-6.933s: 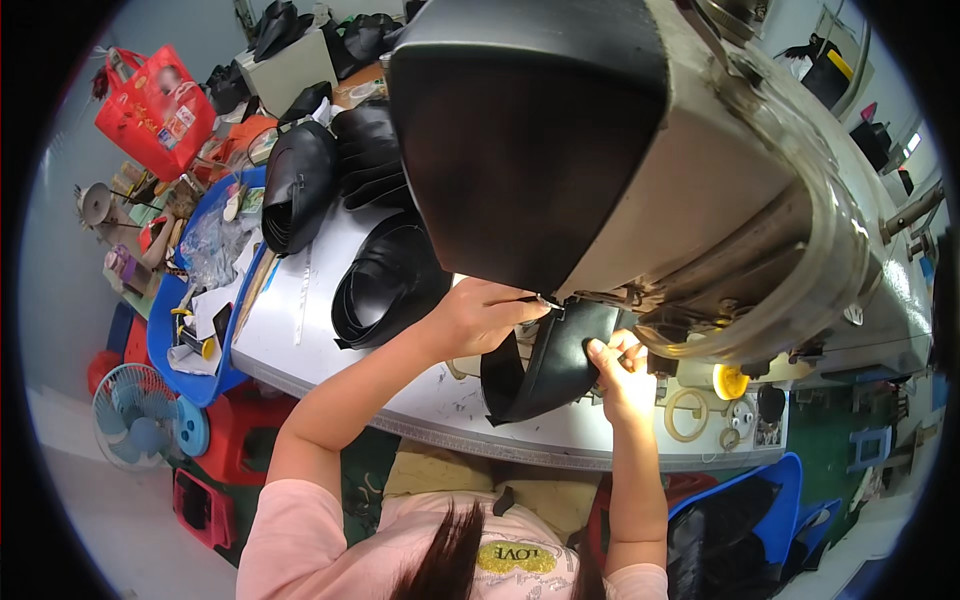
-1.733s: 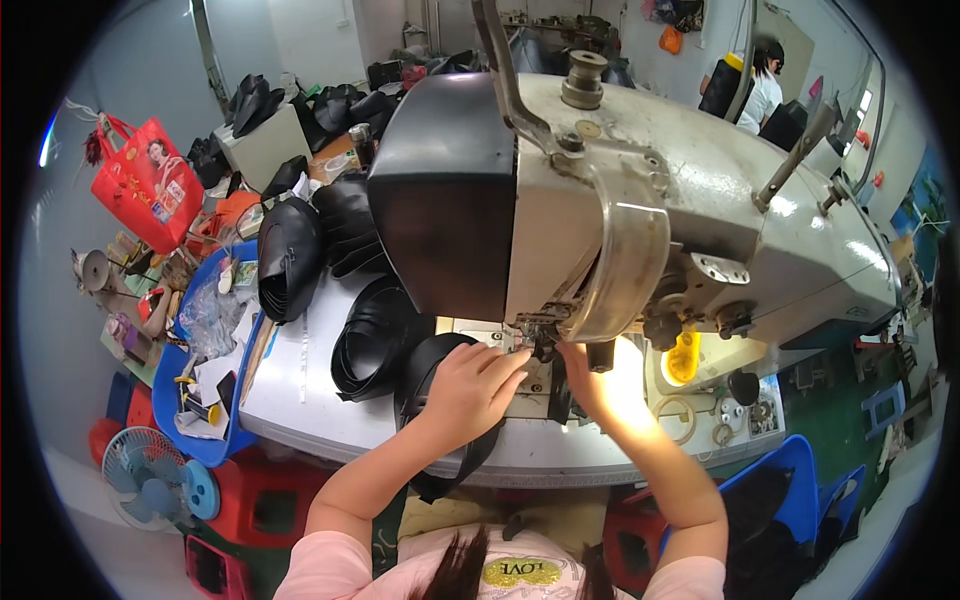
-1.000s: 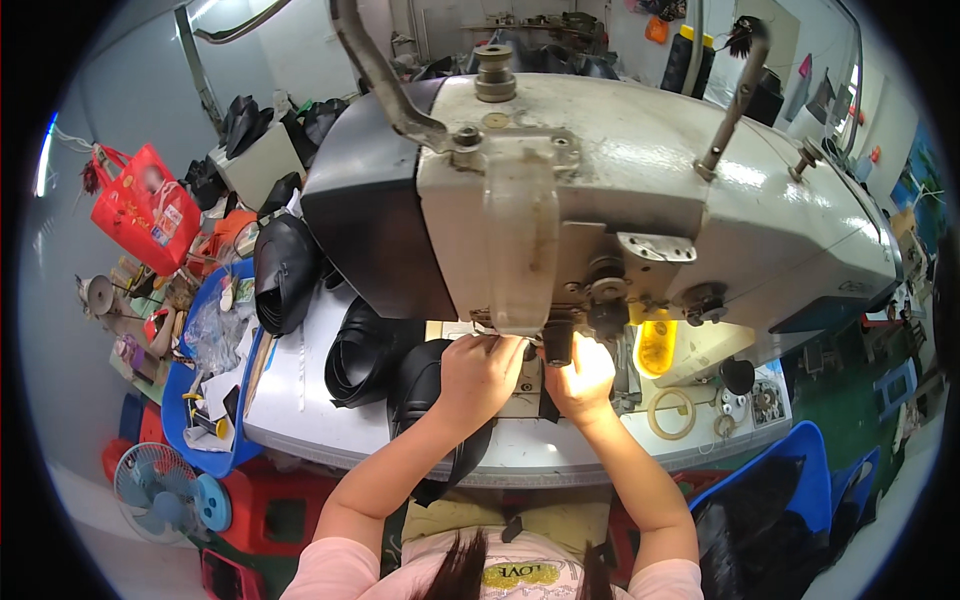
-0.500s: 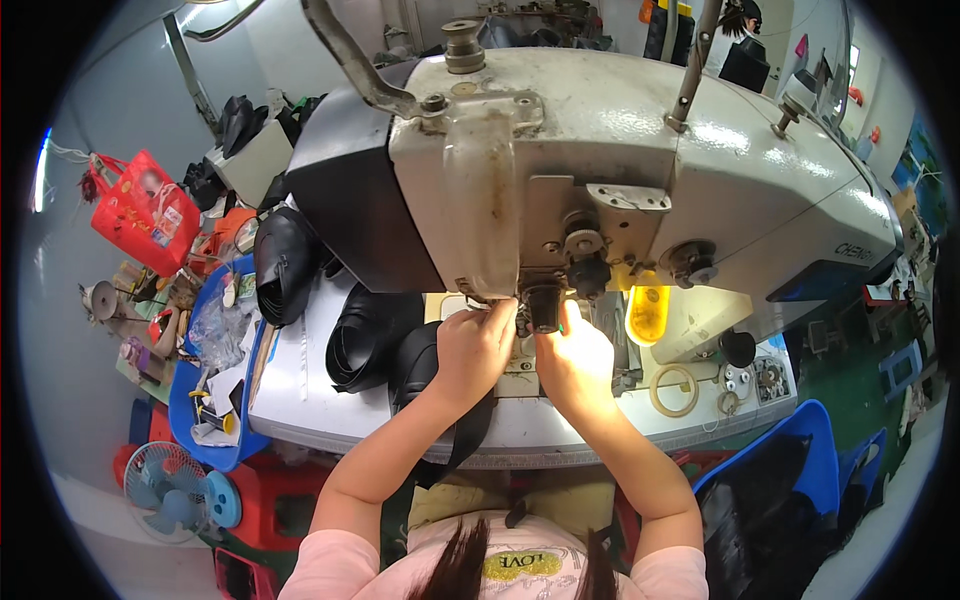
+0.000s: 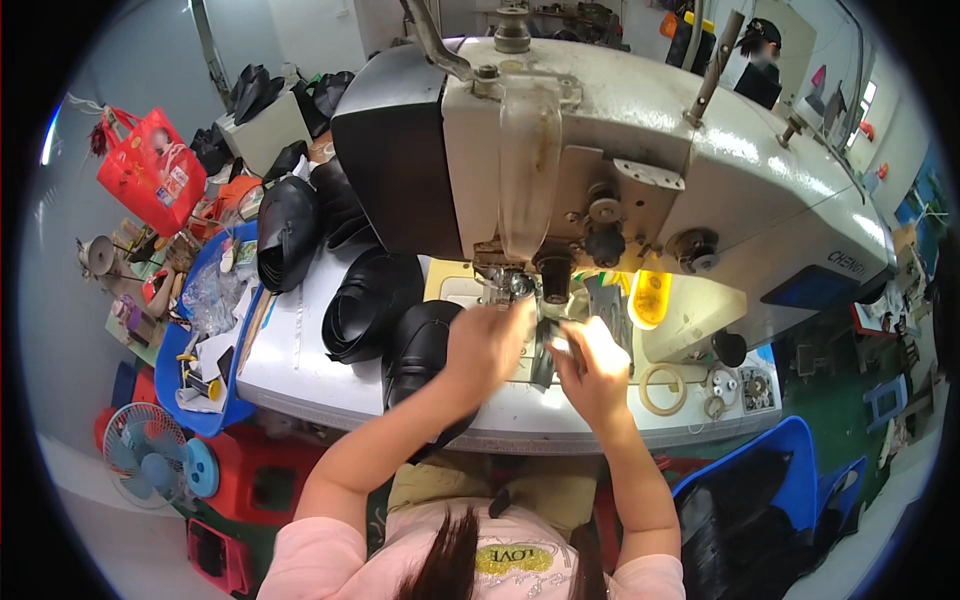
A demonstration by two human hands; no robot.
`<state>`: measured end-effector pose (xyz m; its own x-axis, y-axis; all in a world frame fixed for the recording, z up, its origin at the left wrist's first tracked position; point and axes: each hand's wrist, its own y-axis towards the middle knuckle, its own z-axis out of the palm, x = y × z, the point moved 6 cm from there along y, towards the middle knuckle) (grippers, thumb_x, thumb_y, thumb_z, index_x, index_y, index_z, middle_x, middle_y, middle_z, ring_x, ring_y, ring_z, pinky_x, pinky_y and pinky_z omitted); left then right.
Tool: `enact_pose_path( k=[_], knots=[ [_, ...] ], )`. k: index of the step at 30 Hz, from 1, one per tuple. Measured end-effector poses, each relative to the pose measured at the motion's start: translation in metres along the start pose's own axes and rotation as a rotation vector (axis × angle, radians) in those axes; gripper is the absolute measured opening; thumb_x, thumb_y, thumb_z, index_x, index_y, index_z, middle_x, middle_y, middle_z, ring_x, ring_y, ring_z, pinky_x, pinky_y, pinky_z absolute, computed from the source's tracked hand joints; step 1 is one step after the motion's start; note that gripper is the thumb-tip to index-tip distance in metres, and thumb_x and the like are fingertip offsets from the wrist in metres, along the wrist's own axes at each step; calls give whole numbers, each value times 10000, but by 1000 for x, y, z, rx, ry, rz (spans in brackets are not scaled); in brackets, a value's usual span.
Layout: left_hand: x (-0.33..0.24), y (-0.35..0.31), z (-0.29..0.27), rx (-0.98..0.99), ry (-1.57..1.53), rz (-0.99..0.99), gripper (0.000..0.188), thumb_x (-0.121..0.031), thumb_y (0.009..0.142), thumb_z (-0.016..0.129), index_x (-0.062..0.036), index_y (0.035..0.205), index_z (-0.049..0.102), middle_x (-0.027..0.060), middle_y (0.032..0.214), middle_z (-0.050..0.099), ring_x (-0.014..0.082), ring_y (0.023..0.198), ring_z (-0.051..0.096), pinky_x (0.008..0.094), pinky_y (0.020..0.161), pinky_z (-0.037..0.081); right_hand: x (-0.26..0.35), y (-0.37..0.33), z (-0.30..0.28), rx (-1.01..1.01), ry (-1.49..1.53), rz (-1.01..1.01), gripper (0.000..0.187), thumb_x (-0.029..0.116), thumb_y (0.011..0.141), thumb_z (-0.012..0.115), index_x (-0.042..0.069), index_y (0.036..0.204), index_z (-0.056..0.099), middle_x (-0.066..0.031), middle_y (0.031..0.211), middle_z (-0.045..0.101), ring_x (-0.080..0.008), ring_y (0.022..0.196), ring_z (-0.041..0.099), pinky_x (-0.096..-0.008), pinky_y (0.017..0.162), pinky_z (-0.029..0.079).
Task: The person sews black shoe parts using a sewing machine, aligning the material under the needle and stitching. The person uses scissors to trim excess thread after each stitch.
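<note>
Clock-face directions from the centre of the view.

Work in hand: black leather-like piece on the table, at 8 o'clock, just beside the left hand, strap-like end drooping over the front edge. Narrow dark strip at 5 o'clock, below the needle area of the sewing machine; any join with the larger piece hidden.

Left hand: at 6 o'clock, in front of the needle area, fingers bent and blurred; hold or no hold, cannot tell. Right hand: at 4 o'clock, thumb and fingers drawn together with hardly a gap, apparently on a small dark item with a pale glint; kind too small to tell.

Progress, by judgement: partway — both hands at or near the needle area. Two further black pieces, rolled, on the table's left part: nearer roll at 9 o'clock, farther roll at 10; worked or unworked, cannot tell. Seams not readable at this scale, hence amount done and amount left unclear.

Containers: blue tray at 9 o'clock — crumpled clear plastic, white paper and a yellow-and-black roll inside. Blue bin at 4 o'clock, beyond the table's front edge, with black sheet-like pieces heaped inside. Small square tray between 3 and 4 o'clock, with round metal-looking parts. Red bag at 10 o'clock, contents not visible.
</note>
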<state>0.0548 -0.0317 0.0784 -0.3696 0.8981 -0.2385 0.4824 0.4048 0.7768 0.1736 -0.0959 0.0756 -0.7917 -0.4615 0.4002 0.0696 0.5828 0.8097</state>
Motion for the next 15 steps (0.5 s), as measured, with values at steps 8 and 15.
enact_pose_path(
  k=[8, 15],
  knots=[
    [-32, -132, 54, 360, 40, -32, 99, -56, 601, 540, -44, 666, 466, 73, 704, 466, 217, 697, 500, 303, 601, 441, 4, 48, -105, -365, -428, -222, 348, -26, 683, 606, 32, 1014, 516, -63, 689, 559, -189, 536, 546, -282, 463, 421],
    [-8, -135, 66, 565, 26, -118, 165, 5, 618, 524, 17, 783, 518, 145, 875, 556, 270, 762, 540, 321, 669, 468, 23, 79, -103, -294, -441, -474, 321, -43, 670, 653, 14, 960, 530, -106, 739, 569, -171, 527, 521, -261, 471, 417]
  ],
)
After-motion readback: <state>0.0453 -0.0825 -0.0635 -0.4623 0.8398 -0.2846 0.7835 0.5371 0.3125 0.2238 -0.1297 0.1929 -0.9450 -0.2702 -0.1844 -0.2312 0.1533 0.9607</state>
